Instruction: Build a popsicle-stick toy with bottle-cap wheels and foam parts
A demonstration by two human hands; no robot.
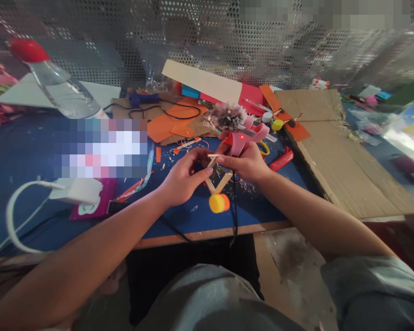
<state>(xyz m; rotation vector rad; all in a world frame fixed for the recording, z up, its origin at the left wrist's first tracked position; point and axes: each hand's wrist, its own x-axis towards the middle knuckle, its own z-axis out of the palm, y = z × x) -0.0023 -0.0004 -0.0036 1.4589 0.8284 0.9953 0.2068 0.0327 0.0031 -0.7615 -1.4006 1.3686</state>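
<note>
My left hand (182, 177) is closed, thumb and fingers pinching a small frame of pale wooden sticks (222, 183). The sticks form a V, with a yellow-and-orange bottle cap (219, 202) at its near point. My right hand (250, 163) wraps around a pink glue gun (239, 143) with a small red light, and its thumb presses against a stick end. A black cord (234, 207) hangs down below this hand. Part of the frame and the glue gun's nozzle are hidden by my fingers.
A red-capped bottle (64, 87) and a white charger (79, 189) on a purple power strip (108, 188) stand left. Orange scraps (172, 119) and a crumpled plastic bundle (226, 116) lie behind. Right are a red cutter (282, 159) and cardboard (348, 161).
</note>
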